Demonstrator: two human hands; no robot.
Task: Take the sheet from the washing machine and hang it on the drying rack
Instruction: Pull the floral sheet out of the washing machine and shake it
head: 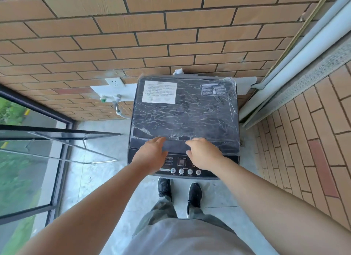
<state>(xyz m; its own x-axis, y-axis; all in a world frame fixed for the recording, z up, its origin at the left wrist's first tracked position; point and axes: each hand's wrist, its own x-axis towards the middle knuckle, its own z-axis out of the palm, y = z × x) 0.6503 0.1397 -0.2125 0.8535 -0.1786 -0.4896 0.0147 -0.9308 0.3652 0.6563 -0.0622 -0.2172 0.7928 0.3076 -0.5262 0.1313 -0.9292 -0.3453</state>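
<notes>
1. The washer (pixel 185 122), a dark top-loader, stands against the brick wall (pixel 152 36), and its lid (pixel 190 106) is down flat.
2. The sheet cannot be seen. The closed lid hides the inside of the washer.
3. Wrinkled clear film covers the lid. A white label (pixel 159 92) sits at the washer's rear left corner and a smaller sticker (pixel 212 89) at its rear right.
4. The left hand (pixel 152 154) lies at the washer's front, left of centre. Its fingers are fairly straight, and the fingertips rest on the front strip of the lid, holding nothing.
5. The right hand (pixel 203 154) lies at the washer's front, right of centre and near the left hand. Its fingers are bent over the same strip. I cannot tell whether they hook under the edge or only rest on it.
6. Both wrists pass over the panel (pixel 182 162) along the washer's front edge, where a row of round buttons shows.
7. On the wall left of the washer are a socket (pixel 115 82) and a tap (pixel 114 99). A hose (pixel 119 112) runs from the tap toward the washer.
8. Further left of the washer a dark metal frame (pixel 72 139) juts out level above the floor. I cannot tell whether it is a rack or a window sash.
9. The person's black shoes (pixel 164 186) stand just in front of the washer.
</notes>
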